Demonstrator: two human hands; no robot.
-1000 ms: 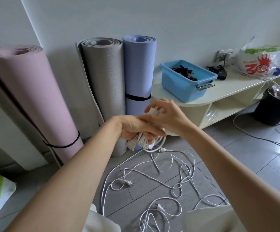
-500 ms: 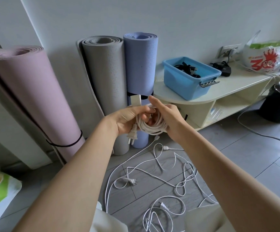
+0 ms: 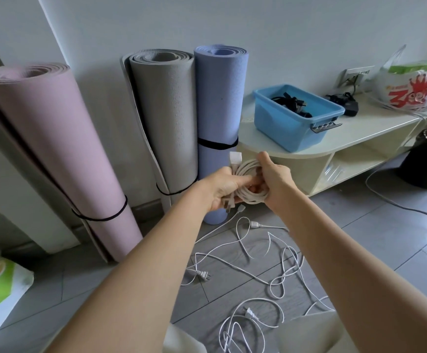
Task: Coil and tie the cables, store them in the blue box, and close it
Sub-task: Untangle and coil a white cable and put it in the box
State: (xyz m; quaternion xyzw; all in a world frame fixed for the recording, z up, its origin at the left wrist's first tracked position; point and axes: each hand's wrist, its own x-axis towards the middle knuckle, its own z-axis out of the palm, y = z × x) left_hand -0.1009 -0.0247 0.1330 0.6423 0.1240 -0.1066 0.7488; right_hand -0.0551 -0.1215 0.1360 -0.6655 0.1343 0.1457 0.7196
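Home room: rolled yoga mats [image 3: 166, 118], low shelf unit [image 3: 347, 146].

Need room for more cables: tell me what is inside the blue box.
The blue box is open, with no lid on it. A tangle of black cables lies inside near the back. Its near wall hides the bottom and anything lying lower.

Head view, seemingly close, down-forward over floor [image 3: 375, 240]

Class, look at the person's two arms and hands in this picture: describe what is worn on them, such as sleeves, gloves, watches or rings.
Both forearms are bare up to the picture's lower edge; no sleeve shows. The left hand and the right hand wear no gloves. No watch or bracelet shows on either wrist, and no ring can be seen on the visible fingers, though some are hidden.
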